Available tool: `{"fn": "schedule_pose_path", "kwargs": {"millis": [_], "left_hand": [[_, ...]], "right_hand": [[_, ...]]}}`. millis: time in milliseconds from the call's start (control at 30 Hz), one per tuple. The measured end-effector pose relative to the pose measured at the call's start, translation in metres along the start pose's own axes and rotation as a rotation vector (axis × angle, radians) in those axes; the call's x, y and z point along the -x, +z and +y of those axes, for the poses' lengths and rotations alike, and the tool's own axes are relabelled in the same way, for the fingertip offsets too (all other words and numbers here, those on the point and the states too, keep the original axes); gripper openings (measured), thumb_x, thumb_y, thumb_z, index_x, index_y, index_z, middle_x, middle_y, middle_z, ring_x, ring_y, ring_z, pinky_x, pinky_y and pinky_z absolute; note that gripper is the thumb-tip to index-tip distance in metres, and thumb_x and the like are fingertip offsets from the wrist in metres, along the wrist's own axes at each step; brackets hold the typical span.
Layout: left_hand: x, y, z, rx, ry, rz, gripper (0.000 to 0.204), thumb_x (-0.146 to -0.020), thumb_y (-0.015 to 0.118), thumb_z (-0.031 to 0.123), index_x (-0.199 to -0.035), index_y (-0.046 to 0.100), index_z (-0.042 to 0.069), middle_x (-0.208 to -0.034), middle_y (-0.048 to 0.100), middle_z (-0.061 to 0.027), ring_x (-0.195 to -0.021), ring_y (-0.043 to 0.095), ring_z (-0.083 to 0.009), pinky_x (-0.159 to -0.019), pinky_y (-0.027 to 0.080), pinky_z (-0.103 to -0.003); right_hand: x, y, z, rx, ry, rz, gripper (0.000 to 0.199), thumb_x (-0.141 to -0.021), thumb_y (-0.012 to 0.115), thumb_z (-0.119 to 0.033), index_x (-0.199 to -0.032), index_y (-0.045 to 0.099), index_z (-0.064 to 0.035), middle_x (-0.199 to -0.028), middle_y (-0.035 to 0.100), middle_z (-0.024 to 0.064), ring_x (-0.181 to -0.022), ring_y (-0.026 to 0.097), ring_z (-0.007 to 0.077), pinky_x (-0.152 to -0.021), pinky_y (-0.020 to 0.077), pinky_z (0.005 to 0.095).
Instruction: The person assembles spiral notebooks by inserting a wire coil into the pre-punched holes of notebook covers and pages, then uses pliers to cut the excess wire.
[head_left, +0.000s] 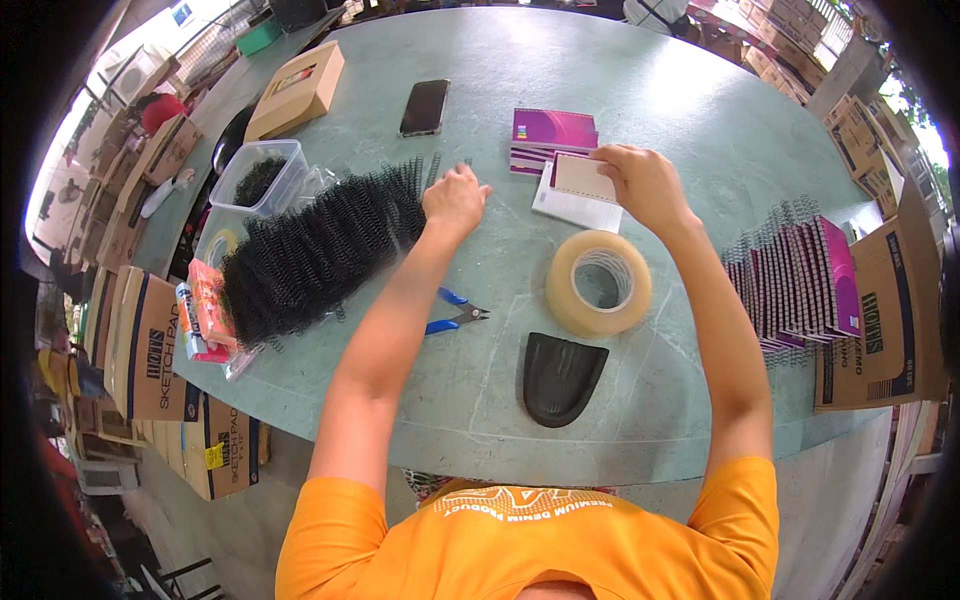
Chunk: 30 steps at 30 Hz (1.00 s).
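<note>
Both arms reach out: right hand (pixel 643 185) pinches notebook (pixel 581 191), left hand (pixel 455 198) picks coils (pixel 318 250).

left hand (pixel 455 200) fingertips: hidden | notebook (pixel 580 190) corner: under right hand (pixel 640 185)

A green table (pixel 700 120) bears black coils (pixel 310 250), tape roll (pixel 598 283), pliers (pixel 455 312) — phone (pixel 424 107), notebooks (pixel 800 280).

The person is wearing a short-sleeved orange T-shirt (pixel 530 545) with pale printed lettering across it; both forearms are showing bare.
</note>
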<state>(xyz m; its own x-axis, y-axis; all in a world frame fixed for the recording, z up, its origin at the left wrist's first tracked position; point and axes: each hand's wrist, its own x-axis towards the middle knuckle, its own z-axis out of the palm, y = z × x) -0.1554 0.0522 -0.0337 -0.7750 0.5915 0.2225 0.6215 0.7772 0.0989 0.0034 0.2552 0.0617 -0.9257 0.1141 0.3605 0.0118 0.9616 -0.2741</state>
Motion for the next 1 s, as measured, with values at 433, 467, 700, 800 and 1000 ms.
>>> {"fn": "schedule_pose_path", "kwargs": {"millis": [433,467,700,800,1000], "left_hand": [[0.032,-0.021,0.014,0.163,0.11,-0.212,0.029,-0.084,0.06,0.024,-0.097,0.055,-0.001,-0.086,0.066,-0.0191,-0.079,0.065,-0.0341,-0.073,0.05,-0.044],[0.034,-0.017,0.004,0.223,0.128,-0.2,0.03,-0.084,0.061,0.024,-0.097,0.054,-0.001,-0.085,0.065,-0.0198,-0.076,0.065,-0.0342,-0.072,0.051,-0.044],[0.036,-0.063,0.009,1.1,-0.125,-0.182,0.018,-0.087,0.061,0.012,-0.094,0.048,0.002,-0.075,0.055,-0.0026,-0.061,0.055,-0.0079,-0.05,0.044,-0.022],[0.038,-0.065,0.019,1.053,-0.036,-0.246,0.019,-0.085,0.063,0.011,-0.093,0.048,0.003,-0.075,0.056,-0.0025,-0.061,0.054,-0.0081,-0.052,0.044,-0.023],[0.054,-0.046,0.002,1.068,-0.038,-0.249,0.021,-0.083,0.067,0.008,-0.092,0.048,0.003,-0.074,0.055,-0.0002,-0.062,0.052,-0.0067,-0.055,0.044,-0.022]], "right_hand": [[0.073,-0.014,-0.049,0.049,0.108,-0.219,0.028,-0.073,0.066,-0.005,-0.099,0.056,-0.0061,-0.093,0.063,0.0111,-0.085,0.061,0.0325,-0.072,0.0488,0.0407],[0.075,-0.006,-0.049,0.077,0.062,-0.216,0.028,-0.072,0.066,-0.004,-0.099,0.057,-0.0063,-0.094,0.063,0.0101,-0.085,0.061,0.0325,-0.073,0.0493,0.0402],[0.034,-0.011,-0.023,-0.02,0.06,0.079,0.04,-0.069,0.056,0.007,-0.106,0.06,-0.0078,-0.094,0.065,0.0123,-0.089,0.063,0.0308,-0.074,0.051,0.0413],[0.01,0.02,0.01,0.084,0.076,0.034,0.037,-0.071,0.056,0.006,-0.104,0.06,-0.0082,-0.094,0.066,0.0129,-0.087,0.064,0.0312,-0.074,0.0506,0.0423],[0.002,0.043,0.028,0.174,0.093,-0.016,0.022,-0.079,0.063,-0.013,-0.099,0.057,-0.0081,-0.09,0.064,0.01,-0.09,0.062,0.0291,-0.076,0.0481,0.0425]]}}
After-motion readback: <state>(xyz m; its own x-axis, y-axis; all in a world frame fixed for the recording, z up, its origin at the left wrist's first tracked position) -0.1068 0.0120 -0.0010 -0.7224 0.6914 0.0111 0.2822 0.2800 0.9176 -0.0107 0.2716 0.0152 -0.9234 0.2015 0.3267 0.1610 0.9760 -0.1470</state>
